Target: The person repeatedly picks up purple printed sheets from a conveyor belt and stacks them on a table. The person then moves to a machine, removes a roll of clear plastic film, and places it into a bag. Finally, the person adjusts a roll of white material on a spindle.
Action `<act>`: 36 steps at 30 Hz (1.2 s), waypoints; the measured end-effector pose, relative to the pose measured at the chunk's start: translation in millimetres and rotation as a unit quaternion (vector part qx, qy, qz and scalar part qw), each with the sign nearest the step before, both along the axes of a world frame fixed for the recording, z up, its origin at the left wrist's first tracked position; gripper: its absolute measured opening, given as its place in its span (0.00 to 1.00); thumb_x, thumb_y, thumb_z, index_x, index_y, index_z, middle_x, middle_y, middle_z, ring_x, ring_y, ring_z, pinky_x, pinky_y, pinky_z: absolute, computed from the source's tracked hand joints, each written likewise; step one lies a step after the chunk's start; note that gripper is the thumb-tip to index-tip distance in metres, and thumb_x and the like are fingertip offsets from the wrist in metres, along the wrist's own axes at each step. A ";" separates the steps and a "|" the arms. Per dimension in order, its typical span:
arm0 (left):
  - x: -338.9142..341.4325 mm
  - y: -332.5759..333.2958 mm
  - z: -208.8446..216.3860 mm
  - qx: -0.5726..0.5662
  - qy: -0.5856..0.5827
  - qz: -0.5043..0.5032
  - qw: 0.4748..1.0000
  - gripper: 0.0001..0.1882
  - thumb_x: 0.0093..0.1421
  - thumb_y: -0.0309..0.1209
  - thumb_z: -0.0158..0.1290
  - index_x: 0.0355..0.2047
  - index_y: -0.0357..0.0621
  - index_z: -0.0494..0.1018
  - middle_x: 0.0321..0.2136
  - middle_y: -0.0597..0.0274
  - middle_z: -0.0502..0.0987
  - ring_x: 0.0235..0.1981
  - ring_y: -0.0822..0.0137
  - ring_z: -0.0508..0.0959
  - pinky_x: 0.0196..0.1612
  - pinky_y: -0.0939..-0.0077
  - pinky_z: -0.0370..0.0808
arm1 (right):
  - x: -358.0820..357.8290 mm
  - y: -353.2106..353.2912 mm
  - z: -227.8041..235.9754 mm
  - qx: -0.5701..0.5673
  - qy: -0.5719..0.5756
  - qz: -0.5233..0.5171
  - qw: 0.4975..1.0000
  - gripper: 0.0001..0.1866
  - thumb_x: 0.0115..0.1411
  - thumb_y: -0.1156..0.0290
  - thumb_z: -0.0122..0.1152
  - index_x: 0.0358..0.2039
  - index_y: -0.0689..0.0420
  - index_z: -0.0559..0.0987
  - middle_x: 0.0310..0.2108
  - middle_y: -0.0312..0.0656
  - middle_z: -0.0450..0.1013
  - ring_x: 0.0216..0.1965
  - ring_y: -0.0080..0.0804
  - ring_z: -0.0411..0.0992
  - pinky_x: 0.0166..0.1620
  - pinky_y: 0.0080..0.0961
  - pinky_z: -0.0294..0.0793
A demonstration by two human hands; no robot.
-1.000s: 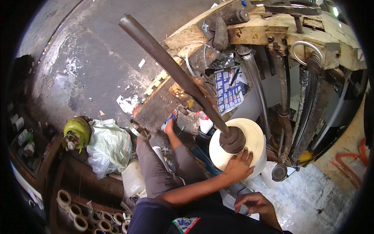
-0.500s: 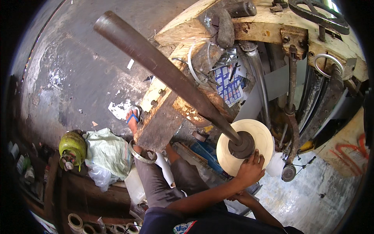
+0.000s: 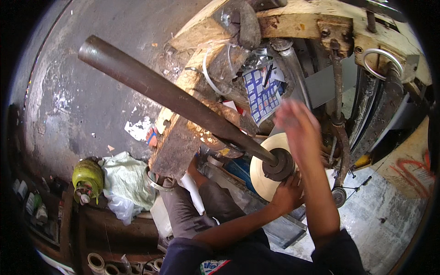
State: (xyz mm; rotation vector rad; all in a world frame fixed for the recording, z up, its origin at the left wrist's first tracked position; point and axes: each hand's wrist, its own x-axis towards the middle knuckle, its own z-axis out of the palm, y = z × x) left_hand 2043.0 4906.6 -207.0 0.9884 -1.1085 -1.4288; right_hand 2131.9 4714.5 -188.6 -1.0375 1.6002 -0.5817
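A pale round disc (image 3: pixel 262 170) sits on a dark hub (image 3: pixel 279 166) at the end of a long dark steel bar (image 3: pixel 169 96) that slants up to the left. My left hand (image 3: pixel 286 195) rests on the disc's lower edge, fingers closed on its rim. My right hand (image 3: pixel 297 120) is raised above the disc, blurred, fingers apart, holding nothing. My forearms come in from the lower edge; my knee in grey trousers (image 3: pixel 183 211) is below the bar.
A wooden and metal machine frame (image 3: pixel 293 23) fills the top right, with a metal ring (image 3: pixel 382 57) and a blue-and-white chart (image 3: pixel 261 94). A green gas cylinder (image 3: pixel 87 178) and a pale sack (image 3: pixel 126 185) lie at left. Rolls (image 3: pixel 96 262) stand at bottom left.
My right hand has risen from below the disc to above it, moving fast. My left hand stays on the disc's edge. The view has shifted closer to the bar.
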 end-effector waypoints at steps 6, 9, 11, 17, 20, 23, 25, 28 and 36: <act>-8.0 20.7 -2.7 0.025 0.047 -0.090 0.994 0.30 0.53 0.37 0.56 0.56 0.41 0.70 0.54 0.48 0.70 0.59 0.48 0.66 0.55 0.56 0.71 | -210.6 -116.8 -245.9 -0.002 0.388 -0.065 0.920 0.18 0.58 0.65 0.50 0.43 0.61 0.80 0.35 0.50 0.79 0.37 0.45 0.77 0.43 0.35 0.76; -24.6 37.7 -8.8 0.038 0.063 -0.071 0.995 0.29 0.54 0.38 0.56 0.56 0.43 0.70 0.53 0.47 0.71 0.57 0.48 0.69 0.56 0.56 0.70 | -270.9 -155.9 -303.0 0.007 0.518 -0.150 0.842 0.21 0.59 0.61 0.47 0.42 0.64 0.80 0.42 0.55 0.77 0.44 0.51 0.76 0.50 0.42 0.73; -23.3 28.6 -16.0 0.021 0.041 -0.138 0.989 0.29 0.54 0.38 0.56 0.55 0.42 0.70 0.52 0.46 0.72 0.56 0.48 0.70 0.56 0.56 0.70 | -293.5 -177.5 -327.8 0.009 0.574 -0.183 0.798 0.24 0.61 0.58 0.45 0.42 0.65 0.80 0.46 0.59 0.75 0.49 0.55 0.74 0.54 0.46 0.72; -19.7 6.0 -49.0 -0.017 0.045 -0.188 0.981 0.28 0.53 0.39 0.57 0.55 0.42 0.70 0.52 0.46 0.73 0.55 0.48 0.71 0.55 0.56 0.70 | -344.8 -216.3 -346.6 0.127 0.627 -0.143 0.755 0.30 0.63 0.54 0.39 0.54 0.65 0.74 0.59 0.57 0.67 0.60 0.53 0.67 0.61 0.43 0.67; -20.1 -11.8 -68.2 -0.018 0.041 -0.197 0.979 0.28 0.53 0.39 0.57 0.54 0.42 0.70 0.51 0.46 0.73 0.54 0.47 0.71 0.55 0.56 0.70 | -372.8 -229.9 -359.5 0.181 0.749 0.210 0.601 0.31 0.65 0.49 0.40 0.58 0.58 0.72 0.61 0.54 0.65 0.61 0.54 0.65 0.62 0.48 0.65; -21.6 -24.4 -81.8 -0.015 0.040 -0.202 0.978 0.28 0.53 0.39 0.57 0.54 0.42 0.71 0.51 0.46 0.73 0.54 0.47 0.72 0.55 0.56 0.71 | -393.9 -247.8 -374.0 0.175 0.749 0.171 0.616 0.31 0.65 0.49 0.40 0.58 0.57 0.72 0.61 0.54 0.65 0.62 0.54 0.64 0.62 0.48 0.64; -23.0 -32.7 -90.8 -0.013 0.038 -0.205 0.978 0.28 0.53 0.39 0.57 0.54 0.42 0.71 0.51 0.46 0.73 0.54 0.47 0.72 0.55 0.56 0.71 | -407.2 -258.1 -377.0 0.173 0.746 0.132 0.630 0.31 0.65 0.48 0.39 0.58 0.57 0.72 0.61 0.53 0.65 0.62 0.54 0.64 0.62 0.48 0.64; -24.2 -38.3 -98.2 -0.005 0.035 -0.213 0.977 0.28 0.53 0.39 0.58 0.54 0.42 0.71 0.51 0.46 0.73 0.54 0.47 0.72 0.55 0.56 0.71 | -422.6 -261.4 -379.6 0.169 0.741 0.118 0.639 0.31 0.65 0.48 0.39 0.58 0.56 0.72 0.61 0.52 0.65 0.62 0.54 0.64 0.62 0.48 0.63; -24.8 -39.0 -103.6 -0.001 0.047 -0.224 0.973 0.28 0.52 0.39 0.58 0.53 0.41 0.71 0.50 0.45 0.74 0.53 0.47 0.73 0.54 0.56 0.71 | -433.9 -257.3 -378.0 0.152 0.727 0.095 0.663 0.31 0.65 0.46 0.38 0.58 0.53 0.73 0.62 0.50 0.65 0.63 0.54 0.63 0.63 0.48 0.62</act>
